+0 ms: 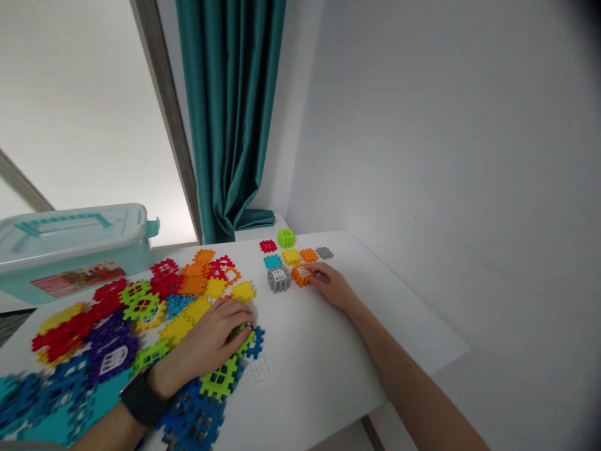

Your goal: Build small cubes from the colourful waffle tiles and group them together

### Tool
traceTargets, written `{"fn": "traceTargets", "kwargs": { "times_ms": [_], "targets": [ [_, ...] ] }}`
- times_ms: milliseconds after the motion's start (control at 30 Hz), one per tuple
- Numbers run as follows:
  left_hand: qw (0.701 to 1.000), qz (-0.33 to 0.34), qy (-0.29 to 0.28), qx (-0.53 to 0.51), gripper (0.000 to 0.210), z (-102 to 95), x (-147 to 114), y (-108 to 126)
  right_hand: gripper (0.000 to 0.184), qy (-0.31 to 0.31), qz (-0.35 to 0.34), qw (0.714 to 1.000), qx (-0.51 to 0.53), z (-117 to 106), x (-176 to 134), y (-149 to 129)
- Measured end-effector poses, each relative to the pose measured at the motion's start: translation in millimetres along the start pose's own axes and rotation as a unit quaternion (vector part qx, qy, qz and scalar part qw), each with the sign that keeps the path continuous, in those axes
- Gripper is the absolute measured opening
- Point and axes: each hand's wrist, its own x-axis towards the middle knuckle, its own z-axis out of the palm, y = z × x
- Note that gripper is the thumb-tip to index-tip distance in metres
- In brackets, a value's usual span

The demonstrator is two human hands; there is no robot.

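My right hand pinches an orange cube built from notched plastic tiles, with a white window insert on its top. The cube rests on the table beside a grey cube that has a white window too. My left hand lies over the pile of loose tiles, fingers slightly curved and thumb apart. Under its fingertips is a green tile, partly hidden, next to a dark blue tile. Yellow tiles lie just beyond that hand.
Behind the cubes are flat tiles: cyan, yellow, orange, grey and red, plus a lime green cube. A lidded teal box stands at left. A white window piece lies near the left hand.
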Motion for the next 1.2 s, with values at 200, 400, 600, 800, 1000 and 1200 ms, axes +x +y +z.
{"fn": "traceTargets", "kwargs": {
  "times_ms": [200,400,600,800,1000,1200],
  "targets": [
    [1.0,0.005,0.005,0.001,0.018,-0.8,1,1,0.029,0.002,-0.003,1.0,0.002,-1,0,-3],
    [1.0,0.005,0.009,0.0,0.019,-0.6,0,0,0.029,-0.001,-0.011,1.0,0.003,-1,0,-4],
    [1.0,0.009,0.017,-0.001,0.019,0.5,0,0,0.027,0.0,-0.018,1.0,0.001,0,1,-3],
    [1.0,0.002,0.004,-0.001,0.019,-0.5,0,0,0.026,0.009,-0.021,1.0,-0.005,0,1,-1],
    [1.0,0.01,0.017,-0.008,0.019,-2.6,1,3,0.024,0.048,-0.023,0.998,-0.033,1,-4,-8],
    [0.999,0.013,0.034,-0.007,0.019,-2.3,0,3,0.02,0.073,-0.114,0.986,-0.093,13,-9,-44]
  ]
}}
